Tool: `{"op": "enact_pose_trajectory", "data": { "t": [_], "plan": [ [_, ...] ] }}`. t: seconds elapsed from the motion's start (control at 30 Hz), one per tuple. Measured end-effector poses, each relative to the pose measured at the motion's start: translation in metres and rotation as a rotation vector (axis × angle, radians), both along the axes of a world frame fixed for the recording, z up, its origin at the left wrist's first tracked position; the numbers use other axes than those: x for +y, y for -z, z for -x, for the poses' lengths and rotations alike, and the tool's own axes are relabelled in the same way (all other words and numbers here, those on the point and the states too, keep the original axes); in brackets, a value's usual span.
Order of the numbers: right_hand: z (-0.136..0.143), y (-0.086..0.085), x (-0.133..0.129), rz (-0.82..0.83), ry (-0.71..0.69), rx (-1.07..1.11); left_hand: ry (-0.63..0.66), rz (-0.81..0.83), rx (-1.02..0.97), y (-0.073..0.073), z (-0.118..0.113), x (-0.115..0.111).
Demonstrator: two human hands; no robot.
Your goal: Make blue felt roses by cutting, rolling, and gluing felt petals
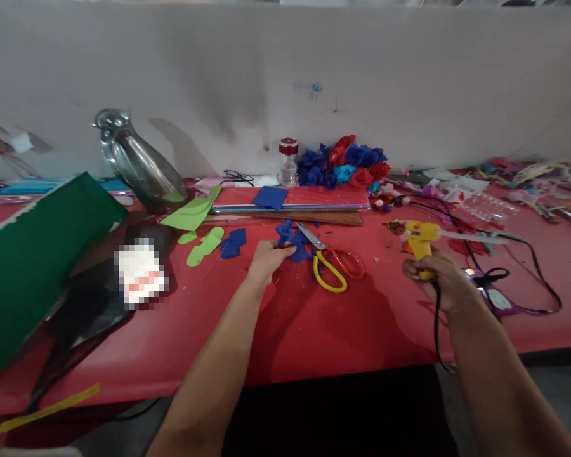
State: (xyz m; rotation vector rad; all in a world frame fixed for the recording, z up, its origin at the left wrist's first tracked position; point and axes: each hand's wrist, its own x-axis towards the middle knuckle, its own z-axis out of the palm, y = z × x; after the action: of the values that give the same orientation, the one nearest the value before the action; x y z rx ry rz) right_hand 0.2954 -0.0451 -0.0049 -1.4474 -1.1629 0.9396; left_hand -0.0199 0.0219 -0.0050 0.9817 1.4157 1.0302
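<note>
My left hand (pixel 267 259) is closed in a pinch on a small blue flower piece (pixel 284 230), with cut blue pieces (pixel 302 251) lying just beyond the fingertips. To its right lies a pair of scissors (pixel 330 281) with one yellow and one orange-red handle, blades parted slightly toward the wall. My right hand (pixel 435 276) grips a yellow glue gun (pixel 419 236) by its handle. The gun's nozzle faces left, and a whitish glue stick (pixel 473 237) juts out of its back. Blue squares (pixel 233 244) and light green cut-outs (pixel 206 246) lie left of my left hand.
Blue and red fabric-like flowers (pixel 345 162) are heaped at the wall beside a red-capped jar (pixel 288 162). A metal jug (pixel 145 162) leans behind a dark green sheet (pixel 47 273) and a black bag (pixel 92 304). Black cord (pixel 535 254) loops at the right over the red tabletop.
</note>
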Motion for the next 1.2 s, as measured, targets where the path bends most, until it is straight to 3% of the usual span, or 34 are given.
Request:
{"op": "enact_pose_trajectory", "data": {
  "t": [0.07,0.17,0.27,0.4,0.57,0.77,1.2],
  "plan": [
    [0.018,-0.012,-0.012,0.078,-0.144,0.145,0.019,0.035,0.063,-0.003,0.002,-0.001],
    [0.05,-0.021,-0.025,0.188,-0.233,0.137,0.092,0.067,0.151,-0.004,0.004,-0.002],
    [0.08,-0.018,-0.032,0.272,-0.346,0.02,0.152,0.07,0.231,-0.001,0.005,-0.002],
    [0.106,-0.009,-0.032,0.252,-0.492,-0.096,0.178,0.054,0.321,0.007,0.007,0.002],
    [0.117,0.004,-0.026,0.2,-0.52,-0.119,0.21,0.053,0.449,0.019,0.009,0.007],
    [0.123,0.016,-0.022,0.197,-0.528,-0.153,0.258,0.039,0.583,0.023,0.01,0.01],
    [0.129,0.022,-0.019,0.229,-0.48,-0.231,0.277,0.018,0.59,0.027,0.011,0.013]
  ]
}}
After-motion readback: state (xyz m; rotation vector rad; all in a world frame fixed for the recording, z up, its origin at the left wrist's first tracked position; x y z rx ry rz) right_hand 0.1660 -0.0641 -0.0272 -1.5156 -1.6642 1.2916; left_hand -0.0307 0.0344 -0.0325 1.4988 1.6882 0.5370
